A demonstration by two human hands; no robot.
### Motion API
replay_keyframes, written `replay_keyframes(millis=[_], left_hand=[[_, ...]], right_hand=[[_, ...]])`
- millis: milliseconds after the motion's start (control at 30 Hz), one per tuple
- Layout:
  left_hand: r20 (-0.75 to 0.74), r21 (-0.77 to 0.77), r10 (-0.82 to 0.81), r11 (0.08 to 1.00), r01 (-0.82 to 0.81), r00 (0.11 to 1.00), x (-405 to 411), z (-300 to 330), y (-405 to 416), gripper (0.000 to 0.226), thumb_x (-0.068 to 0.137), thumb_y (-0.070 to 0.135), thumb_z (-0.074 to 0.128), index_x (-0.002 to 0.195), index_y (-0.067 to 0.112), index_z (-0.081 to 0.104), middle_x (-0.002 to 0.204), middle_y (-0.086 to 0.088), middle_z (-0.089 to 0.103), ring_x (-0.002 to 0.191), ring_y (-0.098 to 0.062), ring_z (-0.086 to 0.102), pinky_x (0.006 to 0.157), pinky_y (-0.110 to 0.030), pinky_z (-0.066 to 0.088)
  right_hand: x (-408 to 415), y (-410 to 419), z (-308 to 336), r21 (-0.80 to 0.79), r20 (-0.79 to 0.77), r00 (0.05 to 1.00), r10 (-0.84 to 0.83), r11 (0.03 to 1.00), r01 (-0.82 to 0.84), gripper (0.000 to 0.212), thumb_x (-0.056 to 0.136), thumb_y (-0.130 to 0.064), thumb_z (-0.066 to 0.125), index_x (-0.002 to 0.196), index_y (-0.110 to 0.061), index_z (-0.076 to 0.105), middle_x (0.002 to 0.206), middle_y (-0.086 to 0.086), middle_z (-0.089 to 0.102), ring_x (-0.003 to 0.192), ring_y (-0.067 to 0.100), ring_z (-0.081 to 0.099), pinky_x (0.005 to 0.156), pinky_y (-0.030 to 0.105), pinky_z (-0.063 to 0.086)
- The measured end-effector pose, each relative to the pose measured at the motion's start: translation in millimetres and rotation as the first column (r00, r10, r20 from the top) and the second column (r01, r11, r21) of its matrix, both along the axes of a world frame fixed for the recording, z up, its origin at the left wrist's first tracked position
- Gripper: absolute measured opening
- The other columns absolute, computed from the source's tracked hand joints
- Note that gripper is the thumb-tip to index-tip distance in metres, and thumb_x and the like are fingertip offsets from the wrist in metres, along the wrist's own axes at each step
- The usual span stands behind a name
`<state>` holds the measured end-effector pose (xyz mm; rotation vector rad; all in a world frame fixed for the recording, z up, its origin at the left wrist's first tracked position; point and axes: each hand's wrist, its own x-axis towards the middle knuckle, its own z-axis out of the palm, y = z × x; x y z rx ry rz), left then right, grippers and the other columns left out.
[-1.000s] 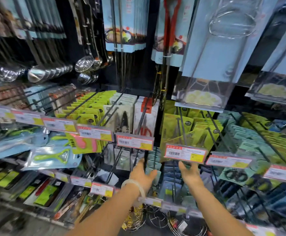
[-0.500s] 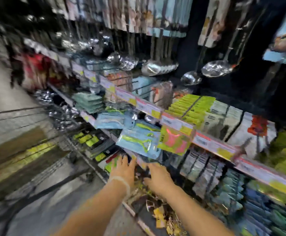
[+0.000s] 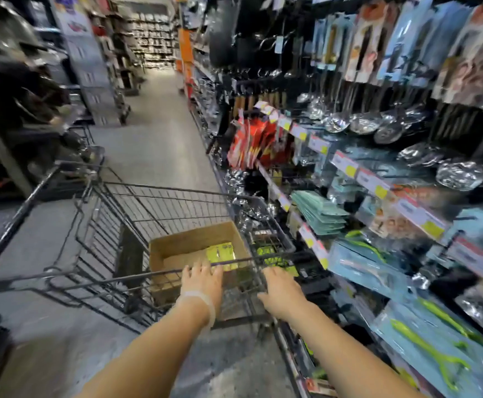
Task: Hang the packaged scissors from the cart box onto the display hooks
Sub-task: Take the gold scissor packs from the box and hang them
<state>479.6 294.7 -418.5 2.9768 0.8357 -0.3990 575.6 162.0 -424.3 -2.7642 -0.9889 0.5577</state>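
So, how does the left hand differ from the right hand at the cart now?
The left hand reaches over the near rim of the cart, above the cardboard box; the right hand is further right, near the cart's shelf-side corner. The left wrist wears a pale band; the right wrist is bare. The left fingertips come close to the yellow-green package in the box; the right ones do not. Both hands are open and hold nothing.

Motion blur smears the display shelves [image 3: 378, 182], so price tags and package print cannot be read. The yellow-green package [image 3: 220, 252] in the cardboard box [image 3: 177, 245] is too blurred to show its contents. Both forearms run off the bottom edge. The cart [image 3: 119, 225] is cut off at the left edge.
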Motion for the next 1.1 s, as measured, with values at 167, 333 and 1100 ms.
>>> replay_keyframes(millis=[167, 333, 1100], left_hand=[[0.015, -0.028, 0.145, 0.989, -0.145, 0.989, 0, -6, 67, 0.066, 0.09, 0.017, 0.051, 0.147, 0.017, 0.018, 0.156, -0.012, 0.014, 0.146, -0.03, 0.007, 0.119, -0.046, 0.012], [-0.026, -0.025, 0.16, 0.987, -0.161, 0.987, 29, -25, 120, 0.062, 0.093, 0.021, 0.048, 0.147, 0.015, 0.019, 0.157, -0.013, 0.012, 0.146, -0.031, 0.006, 0.119, -0.046, 0.011], [-0.454, -0.436, 0.219, 0.79, -0.43, 0.864, 212, -242, 295, 0.053, 0.093, 0.023, 0.047, 0.143, 0.017, 0.028, 0.152, -0.011, 0.025, 0.139, -0.029, 0.026, 0.114, -0.039, 0.026]], right_hand=[[19, 71, -6, -0.028, -0.035, 0.995, 0.094, 0.995, -0.095, 0.056, 0.094, -0.035, 0.052, 0.14, -0.011, 0.032, 0.144, 0.009, 0.035, 0.133, 0.029, 0.033, 0.108, 0.041, 0.035], [67, 135, -27, -0.039, -0.036, 0.99, 0.136, 0.99, -0.137, 0.056, 0.092, -0.034, 0.054, 0.139, -0.01, 0.035, 0.142, 0.011, 0.039, 0.132, 0.03, 0.035, 0.108, 0.041, 0.035], [266, 334, -263, -0.285, -0.522, 0.828, -0.206, 0.957, 0.058, 0.066, 0.089, -0.024, 0.061, 0.143, -0.01, 0.026, 0.145, 0.011, 0.033, 0.131, 0.027, 0.04, 0.109, 0.034, 0.035]])
